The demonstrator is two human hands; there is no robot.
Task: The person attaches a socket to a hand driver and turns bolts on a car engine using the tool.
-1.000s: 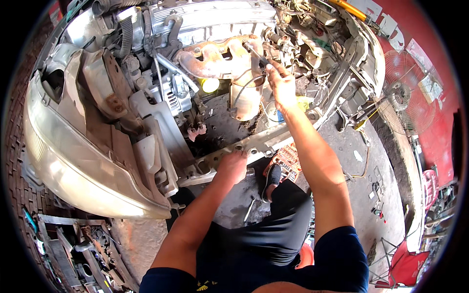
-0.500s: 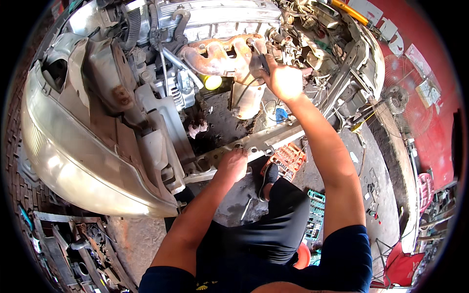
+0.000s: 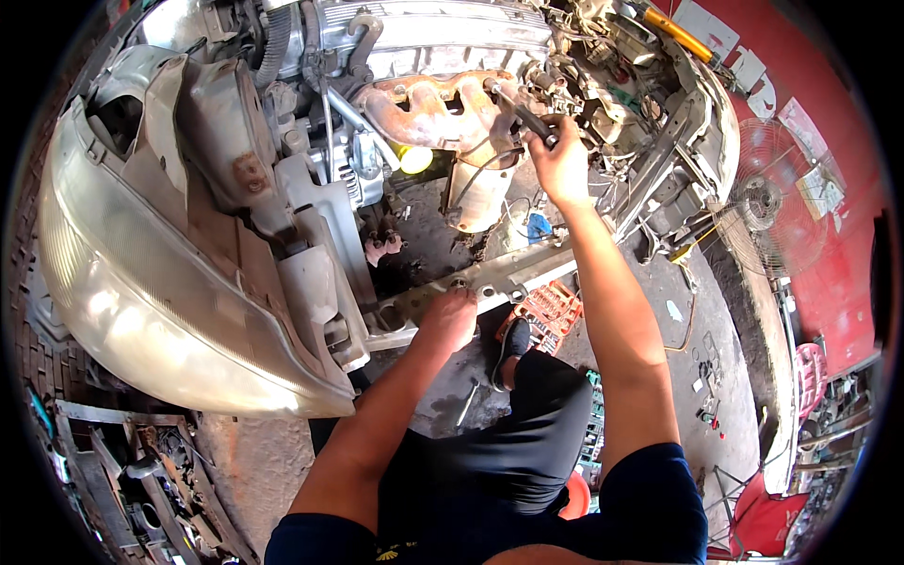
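My right hand [image 3: 563,169] is closed around the dark handle of a ratchet wrench [image 3: 535,122]. Its slim metal end points toward the upper right of a rusty exhaust manifold [image 3: 443,111] on the engine; whether it sits on a bolt is too small to tell. Below the manifold hangs a rusty, pale heat-shielded pipe section [image 3: 478,193]. My left hand [image 3: 450,317] is wrapped over the car's metal front crossmember [image 3: 527,271], near a round hole in it.
A large clouded headlight [image 3: 179,311] juts out at left. On the floor beyond my shoe lies an orange tool case [image 3: 549,315], with a green socket case [image 3: 591,424] beside my leg. A standing fan [image 3: 763,198] is at right, a crate of scrap parts [image 3: 141,490] lower left.
My right hand has swung slightly right and down with the ratchet wrench, turning its handle toward the right. The left hand keeps its hold on the crossmember. The view has shifted slightly.
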